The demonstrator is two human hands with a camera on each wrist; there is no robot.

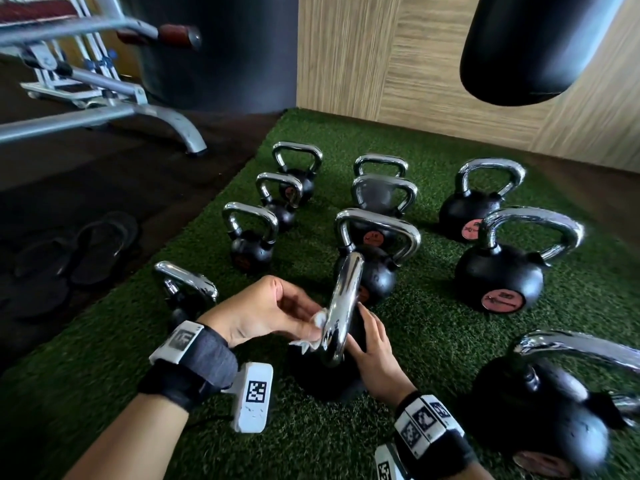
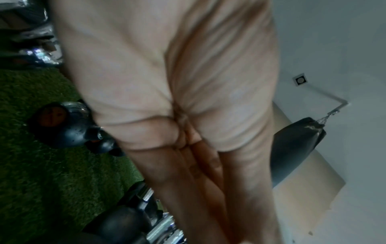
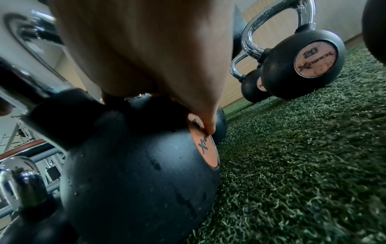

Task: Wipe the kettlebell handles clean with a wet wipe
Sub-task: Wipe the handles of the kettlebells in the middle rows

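The nearest kettlebell stands on the turf in front of me, its chrome handle (image 1: 341, 306) seen edge-on above its black body (image 3: 135, 181). My left hand (image 1: 304, 317) pinches a crumpled white wet wipe (image 1: 317, 327) against the left side of that handle. My right hand (image 1: 372, 348) lies with straight fingers on the body to the right of the handle. In the right wrist view a fingertip (image 3: 208, 128) touches the orange label (image 3: 205, 148). The left wrist view shows only a blurred palm (image 2: 177, 99); the wipe is hidden there.
Several more chrome-handled kettlebells stand in rows on the green turf mat (image 1: 433, 341), one close at the right (image 1: 540, 410) and one at the left (image 1: 183, 292). A black punching bag (image 1: 533, 46) hangs above right. A weight bench (image 1: 104, 98) and sandals (image 1: 90, 251) are on the left.
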